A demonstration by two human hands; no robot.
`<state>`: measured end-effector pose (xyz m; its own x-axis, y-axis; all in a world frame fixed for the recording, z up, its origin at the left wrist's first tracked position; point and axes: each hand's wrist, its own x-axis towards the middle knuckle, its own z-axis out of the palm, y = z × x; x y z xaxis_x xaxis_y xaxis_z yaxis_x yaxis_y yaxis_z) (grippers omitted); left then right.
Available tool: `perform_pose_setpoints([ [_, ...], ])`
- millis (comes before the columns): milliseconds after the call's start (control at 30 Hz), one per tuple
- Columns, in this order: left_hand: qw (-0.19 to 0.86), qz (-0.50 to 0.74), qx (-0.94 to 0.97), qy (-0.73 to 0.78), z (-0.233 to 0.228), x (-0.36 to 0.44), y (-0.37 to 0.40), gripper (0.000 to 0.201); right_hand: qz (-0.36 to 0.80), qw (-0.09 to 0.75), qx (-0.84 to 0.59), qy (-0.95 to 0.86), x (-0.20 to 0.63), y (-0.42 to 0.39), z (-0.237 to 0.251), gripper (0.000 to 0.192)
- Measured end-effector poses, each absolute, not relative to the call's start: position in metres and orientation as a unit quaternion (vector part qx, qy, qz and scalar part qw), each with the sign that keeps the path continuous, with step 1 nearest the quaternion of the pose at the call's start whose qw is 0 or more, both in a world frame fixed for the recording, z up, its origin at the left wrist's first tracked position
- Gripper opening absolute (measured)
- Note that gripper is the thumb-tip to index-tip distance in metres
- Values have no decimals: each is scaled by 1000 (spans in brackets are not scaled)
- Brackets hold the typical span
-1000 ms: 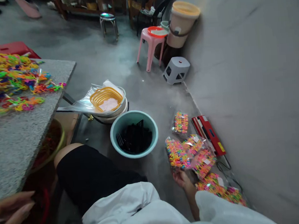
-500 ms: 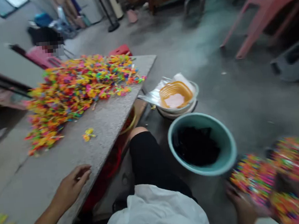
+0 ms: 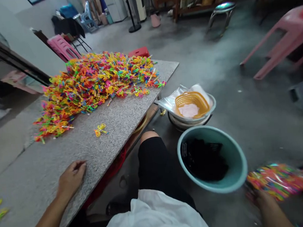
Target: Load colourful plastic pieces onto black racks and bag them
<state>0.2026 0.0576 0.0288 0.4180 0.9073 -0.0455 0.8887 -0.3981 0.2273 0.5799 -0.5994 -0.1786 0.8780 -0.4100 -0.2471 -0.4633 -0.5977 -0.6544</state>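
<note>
- Right hand [image 3: 263,200]: low at the near right, over the floor, closed on clear bags of coloured clips [image 3: 283,183]; motion blur hides how many bags and exactly how the fingers sit.
- Handling note, as a judgement: the film looks slick and the contents loose, so a grip on gathered bag tops, with the load carried level, would suit better than a pinch on 1 corner.
- Left hand [image 3: 72,177]: flat on the table [image 3: 120,116], palm down, fingers loosely curled, holding nothing; it serves well as a brace.
- Table: long grey speckled slab, stone-like, matt, square-edged.
- Clip pile [image 3: 94,83]: a wide heap on the far half of the table, small thin plastic pieces in neon pink, yellow, green, orange and blue, tangled; a stray clip [image 3: 100,129] lies apart on the near side of the heap.
- Teal basin [image 3: 235,156]: round, smooth plastic, on the floor just right of the knee, holding dark items.
- Yellow basket [image 3: 191,101]: oval lattice plastic, resting in stacked pale bowls with clear film, beyond the basin.
- Pink stool [image 3: 282,36]: far right.
</note>
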Motion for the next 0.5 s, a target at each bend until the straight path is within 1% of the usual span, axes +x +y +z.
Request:
perform_pose_setpoints([
  [67, 89, 90, 851, 510, 13, 208, 70, 39, 17, 321, -894, 310, 597, -593, -172, 26],
  [100, 75, 122, 863, 484, 6, 215, 76, 40, 7, 298, -901, 314, 608, -581, -164, 29],
  [133, 62, 153, 876, 454, -1, 225, 80, 42, -7, 295, -916, 273, 620, -562, -155, 34],
  [233, 56, 218, 902, 369, -13, 266, 87, 52, -9, 350, -934, 71, 660, -469, -117, 47],
  [333, 90, 206, 915, 334, -17, 306, 89, 56, -10, 376, -912, -164, 687, -355, -75, 47],
  [433, 105, 196, 925, 307, -22, 318, 94, 50, 14, 343, -894, -289, 691, -273, -46, 39],
  [500, 108, 197, 927, 300, -25, 308, 100, 47, 65, 260, -906, -327, 686, -253, -41, 38],
])
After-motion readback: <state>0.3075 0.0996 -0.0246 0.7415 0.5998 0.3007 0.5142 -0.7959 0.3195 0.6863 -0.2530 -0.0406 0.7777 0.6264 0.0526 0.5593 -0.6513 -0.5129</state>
